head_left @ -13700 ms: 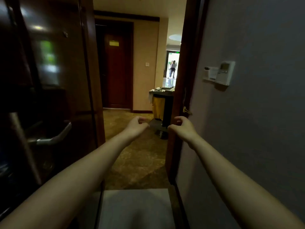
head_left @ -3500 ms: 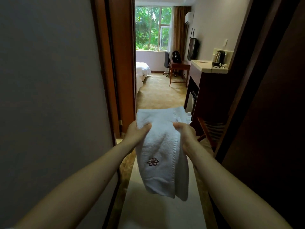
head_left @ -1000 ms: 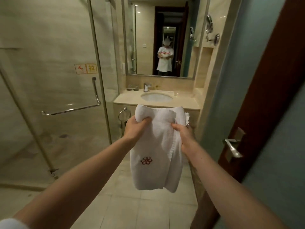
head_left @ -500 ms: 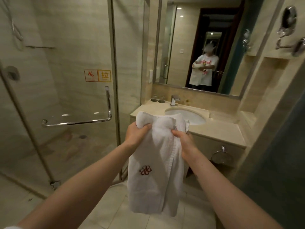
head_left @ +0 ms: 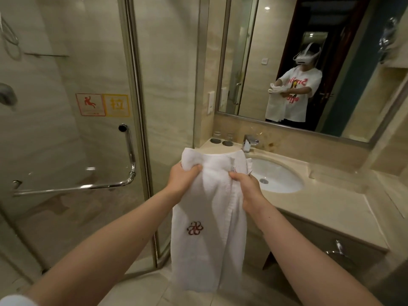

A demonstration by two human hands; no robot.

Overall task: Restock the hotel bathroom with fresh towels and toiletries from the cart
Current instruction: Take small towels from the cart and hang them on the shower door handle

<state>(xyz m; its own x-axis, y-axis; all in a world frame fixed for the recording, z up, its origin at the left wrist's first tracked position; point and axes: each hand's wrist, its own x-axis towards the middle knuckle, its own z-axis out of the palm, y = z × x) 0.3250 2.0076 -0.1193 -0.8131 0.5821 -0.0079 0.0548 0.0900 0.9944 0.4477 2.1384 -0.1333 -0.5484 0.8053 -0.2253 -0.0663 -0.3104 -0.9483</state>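
We hold the white towel (head_left: pixel 209 228), left hand (head_left: pixel 184 178) and right hand (head_left: pixel 244 187) gripping its top | towel unplaced | toiletries apparently pending.

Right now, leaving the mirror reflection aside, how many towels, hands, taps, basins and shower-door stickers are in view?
White towel: 1
Hands gripping it: 2, left hand, right hand
Tap: 1
Sink basin: 1
Door stickers: 2, red sticker, yellow sticker
Total: 7
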